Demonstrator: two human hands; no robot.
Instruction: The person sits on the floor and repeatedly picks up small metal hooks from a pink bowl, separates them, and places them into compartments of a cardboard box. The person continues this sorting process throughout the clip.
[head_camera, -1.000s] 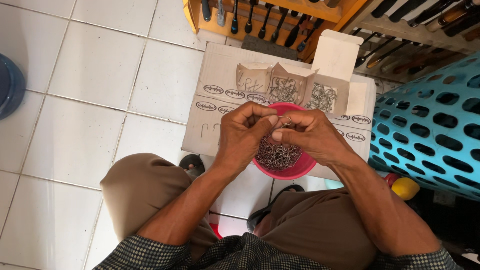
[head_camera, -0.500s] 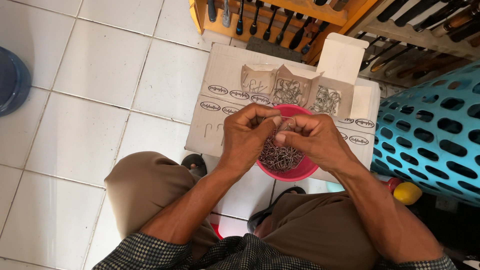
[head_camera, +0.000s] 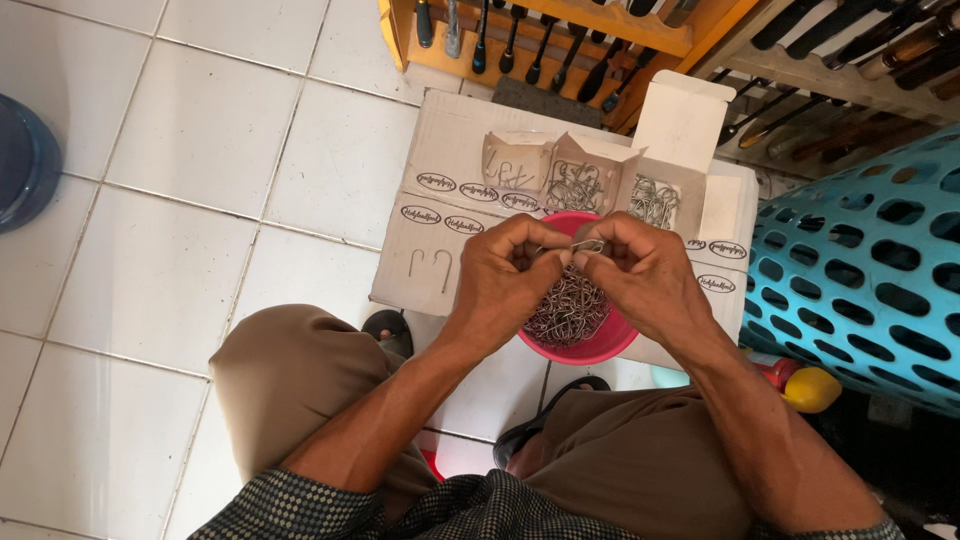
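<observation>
The left hand (head_camera: 505, 275) and the right hand (head_camera: 645, 270) met just above a pink bowl (head_camera: 590, 345) that was heaped with small metal hooks (head_camera: 570, 305). Between them, the fingers of both hands were pinched narrow on one metal hook (head_camera: 588, 245), which lay right at the fingertips, held over the far part of the bowl and clear of the heap below. The bowl stood on a flattened cardboard sheet (head_camera: 440, 160) spread over the tiled floor (head_camera: 150, 270), near the person's bent knees. Two loose hooks (head_camera: 430, 265) lay on the left part of the cardboard, well apart from the hands. Just beyond the bowl, on the far side, three small open boxes (head_camera: 575, 180) sat in a row, each with more hooks inside, and the right one had its white lid standing up. A wooden rack of tools (head_camera: 540, 40) stood farther off, and a turquoise plastic basket (head_camera: 870, 270) with oval holes stood to the right. A dark blue round container (head_camera: 25, 160) showed at the left edge.
</observation>
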